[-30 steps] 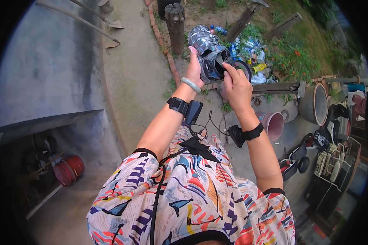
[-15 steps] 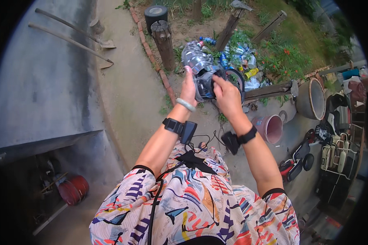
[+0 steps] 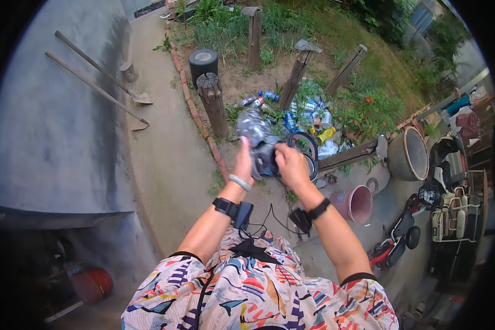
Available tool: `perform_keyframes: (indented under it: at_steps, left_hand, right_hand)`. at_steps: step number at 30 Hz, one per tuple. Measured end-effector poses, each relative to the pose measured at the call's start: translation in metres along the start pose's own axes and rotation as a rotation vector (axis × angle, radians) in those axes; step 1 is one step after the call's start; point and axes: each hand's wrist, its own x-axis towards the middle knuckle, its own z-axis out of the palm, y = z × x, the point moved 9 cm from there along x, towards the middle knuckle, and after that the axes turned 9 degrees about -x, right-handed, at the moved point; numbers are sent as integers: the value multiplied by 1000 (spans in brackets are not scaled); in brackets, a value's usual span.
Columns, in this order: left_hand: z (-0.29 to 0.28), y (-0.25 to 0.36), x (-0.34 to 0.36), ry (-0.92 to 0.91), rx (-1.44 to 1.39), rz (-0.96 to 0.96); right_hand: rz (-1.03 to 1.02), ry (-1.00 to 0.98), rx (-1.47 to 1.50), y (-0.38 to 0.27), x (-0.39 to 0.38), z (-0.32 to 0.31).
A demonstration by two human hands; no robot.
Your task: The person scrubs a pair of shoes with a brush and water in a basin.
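Note:
Between my hands is a blurred, clear shiny plastic thing with a dark lower part, whose exact kind I cannot make out. My left hand supports its left side, with the thumb raised along it. My right hand is closed at the dark part's right edge, its fingers bent inward. Just beyond the right hand is a round black-rimmed object, partly hidden by it. Behind these lies a heap of plastic bottles and cans on the soil.
Wooden posts and a low brick edging border the garden bed. A pink bucket, a large clay pot and a red-black scooter stand at right. Two long-handled tools lean on the left wall.
The view has tilted up, showing more of the garden. My hands and the plastic thing sit lower and slightly left in the picture; both hands keep their hold.

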Motion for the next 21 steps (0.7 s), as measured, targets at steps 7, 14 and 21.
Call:
perform_keyframes:
  at_steps: [7,14,21]
  left_hand:
    - [-21,36,19,-105,-53,33]
    - [-20,53,14,-68,-53,75]
    - [-10,15,14,28,35,107]
  right_hand:
    - [-8,-172,147,-30,-27,-5]
    - [-78,-171,285,-23,-39,-6]
    - [65,-31,116,-7,-2,-1]
